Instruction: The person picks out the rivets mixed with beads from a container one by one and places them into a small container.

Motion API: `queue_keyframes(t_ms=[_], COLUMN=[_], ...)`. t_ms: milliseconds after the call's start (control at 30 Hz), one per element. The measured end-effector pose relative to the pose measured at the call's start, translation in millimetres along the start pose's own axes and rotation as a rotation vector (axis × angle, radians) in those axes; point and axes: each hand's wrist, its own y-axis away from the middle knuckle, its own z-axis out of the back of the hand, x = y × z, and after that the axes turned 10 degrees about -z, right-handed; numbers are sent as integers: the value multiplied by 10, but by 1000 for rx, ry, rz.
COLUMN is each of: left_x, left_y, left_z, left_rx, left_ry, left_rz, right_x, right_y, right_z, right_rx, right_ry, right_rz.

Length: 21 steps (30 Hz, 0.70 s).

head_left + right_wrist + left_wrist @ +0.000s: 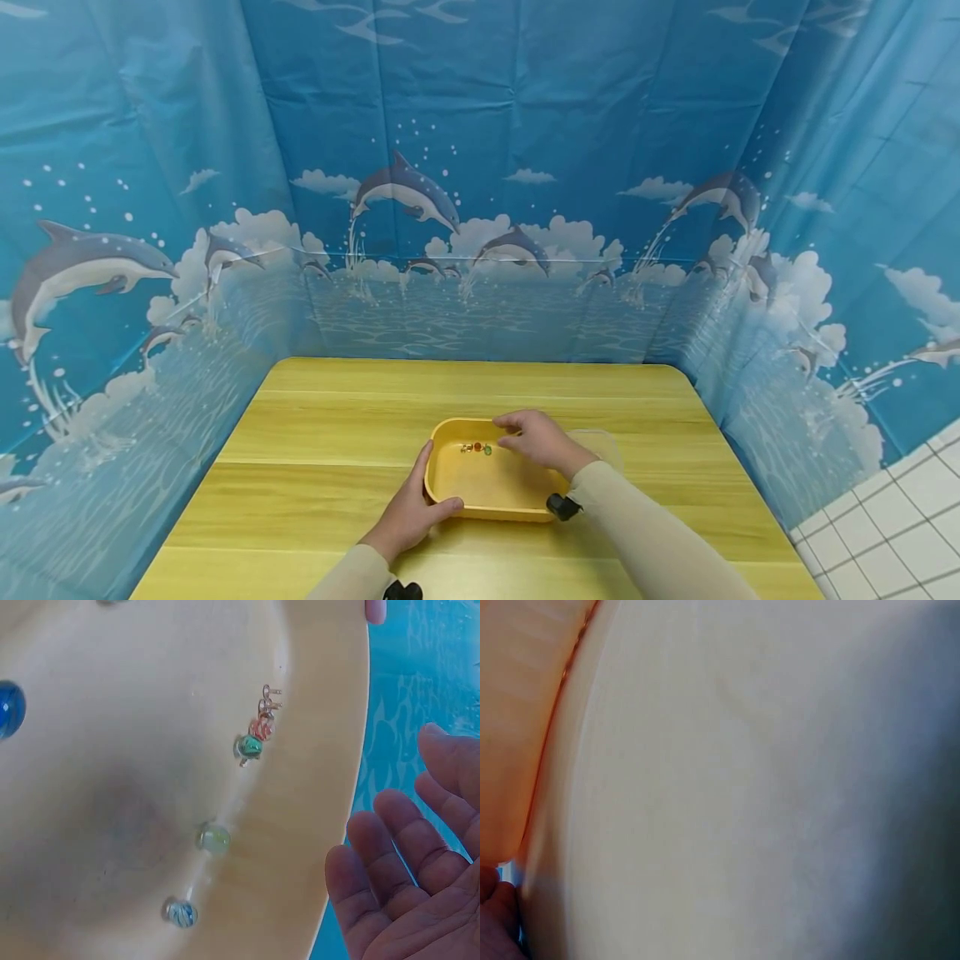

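Observation:
A yellow plastic tray [495, 487] with raised walls sits on the table. My left hand [408, 512] holds its near left corner, fingers along the left side and thumb over the front rim. My right hand [536, 439] is over the far right part of the tray, with loosely bent fingers. In the right wrist view its palm and fingers [409, 862] show nothing held, beside the tray wall. Near the tray's far wall lie a green bead [248, 746], a reddish bead [262, 727] and small metal loops. Pale green [214, 838], blue-striped [181, 913] and blue glass balls [10, 709] also show.
The wooden table [315, 467] extends around the tray. A clear, rounded flat piece [603, 442] lies to the right, partly behind the right arm. A blue dolphin-print curtain [480, 308] encloses the far edge and both sides. White tiles [885, 517] show at right.

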Motion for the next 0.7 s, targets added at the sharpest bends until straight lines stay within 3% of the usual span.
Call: queue_keyframes(t_ms=[700], left_x=[8], left_y=[3], left_z=[1], left_rx=[16], left_ry=[38], left_rz=[-11], right_x=[133], right_y=[-184], right_z=[-177], right_rx=[49], right_ry=[50], right_rz=[41])
